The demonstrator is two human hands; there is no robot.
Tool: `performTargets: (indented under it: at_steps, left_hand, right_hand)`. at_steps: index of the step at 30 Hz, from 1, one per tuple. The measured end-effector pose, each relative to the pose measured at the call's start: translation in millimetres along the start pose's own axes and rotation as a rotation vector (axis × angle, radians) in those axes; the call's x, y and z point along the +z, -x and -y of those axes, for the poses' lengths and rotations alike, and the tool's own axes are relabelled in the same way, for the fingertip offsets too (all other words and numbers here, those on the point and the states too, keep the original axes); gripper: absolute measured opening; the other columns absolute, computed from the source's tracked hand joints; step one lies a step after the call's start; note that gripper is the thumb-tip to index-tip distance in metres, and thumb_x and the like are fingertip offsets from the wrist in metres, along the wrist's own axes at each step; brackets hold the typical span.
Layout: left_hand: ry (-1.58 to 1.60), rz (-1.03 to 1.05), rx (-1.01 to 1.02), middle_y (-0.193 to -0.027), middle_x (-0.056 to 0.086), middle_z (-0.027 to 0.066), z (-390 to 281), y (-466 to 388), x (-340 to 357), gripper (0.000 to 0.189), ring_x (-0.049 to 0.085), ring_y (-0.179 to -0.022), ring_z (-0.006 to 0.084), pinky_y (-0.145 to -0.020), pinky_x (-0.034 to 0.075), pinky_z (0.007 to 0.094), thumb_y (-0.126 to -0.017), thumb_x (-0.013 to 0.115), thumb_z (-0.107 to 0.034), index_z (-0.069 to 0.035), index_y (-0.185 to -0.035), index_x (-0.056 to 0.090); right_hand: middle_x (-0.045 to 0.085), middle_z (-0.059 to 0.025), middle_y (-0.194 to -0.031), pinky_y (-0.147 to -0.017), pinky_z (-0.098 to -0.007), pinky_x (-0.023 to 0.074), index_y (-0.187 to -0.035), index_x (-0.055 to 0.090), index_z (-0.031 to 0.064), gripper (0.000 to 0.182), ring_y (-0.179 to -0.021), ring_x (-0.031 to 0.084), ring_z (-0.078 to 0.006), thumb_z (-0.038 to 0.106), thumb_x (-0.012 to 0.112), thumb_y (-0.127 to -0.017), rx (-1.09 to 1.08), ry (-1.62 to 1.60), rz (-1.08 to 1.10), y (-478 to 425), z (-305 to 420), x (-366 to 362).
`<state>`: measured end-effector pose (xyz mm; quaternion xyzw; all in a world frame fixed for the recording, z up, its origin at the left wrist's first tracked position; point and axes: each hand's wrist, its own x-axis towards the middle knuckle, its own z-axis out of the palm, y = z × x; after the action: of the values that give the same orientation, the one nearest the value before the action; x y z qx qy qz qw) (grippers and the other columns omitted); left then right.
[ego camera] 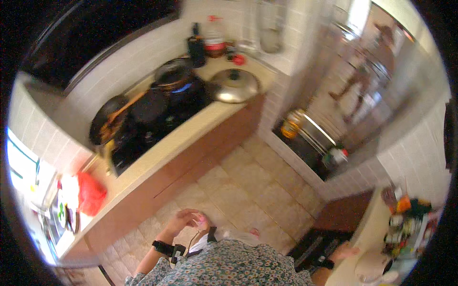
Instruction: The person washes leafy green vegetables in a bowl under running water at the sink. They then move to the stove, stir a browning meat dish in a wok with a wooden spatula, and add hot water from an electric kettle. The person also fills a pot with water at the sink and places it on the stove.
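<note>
My left hand [188, 220] is in front of my body, its fingers curled. A small pink patch shows at the fingertips; blur hides whether it is a held thing. My right hand [343, 251] reaches over the edge of the right-hand counter [363, 228], fingers extended, with no held thing visible. A pale round bowl or dish [370, 266] stands just beyond it. Ahead, a wok [107, 121] with a wooden-handled utensil [127, 105] sits on the black gas stove [150, 132]. A second pan [173, 73] sits over a blue flame.
A domed metal lid [234, 85] lies right of the stove, near several bottles [214, 39]. A red plastic bag [91, 193] is at the counter's left end. Jars and packets [400, 228] crowd the right counter. Beyond the doorway [297, 150], another person [361, 71] appears blurred.
</note>
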<state>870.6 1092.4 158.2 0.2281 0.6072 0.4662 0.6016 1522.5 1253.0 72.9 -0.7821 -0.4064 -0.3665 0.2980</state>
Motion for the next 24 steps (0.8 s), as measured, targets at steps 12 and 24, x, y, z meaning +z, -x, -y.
performTargets:
  at_steps: [12,24]
  left_hand:
    - [0.415,-0.765,0.070,-0.085,0.062,0.0116,46.5,156.5,-170.9,0.029,0.060,-0.071,0.0179,-0.067,0.050,0.0284,-0.086,0.046,-0.010,0.003,-0.111,0.051]
    - [0.755,-1.057,0.105,-0.081,0.061,0.0119,55.9,154.5,-173.1,0.029,0.061,-0.067,0.0187,-0.063,0.050,0.0282,-0.085,0.047,-0.008,0.004,-0.111,0.050]
  right_hand:
    - [0.047,-0.0191,-0.111,-0.084,-0.0405,0.0429,-0.119,0.043,0.0073,0.045,-0.099,0.048,-0.0368,0.014,0.058,-0.076,-1.280,-1.372,1.437,242.9,708.4,-217.6]
    - [0.054,-0.0118,-0.100,-0.083,-0.0372,0.0432,-0.108,0.055,0.0021,0.033,-0.097,0.048,-0.0291,0.022,0.056,-0.083,-1.963,-1.085,0.876,309.8,849.3,-248.5]
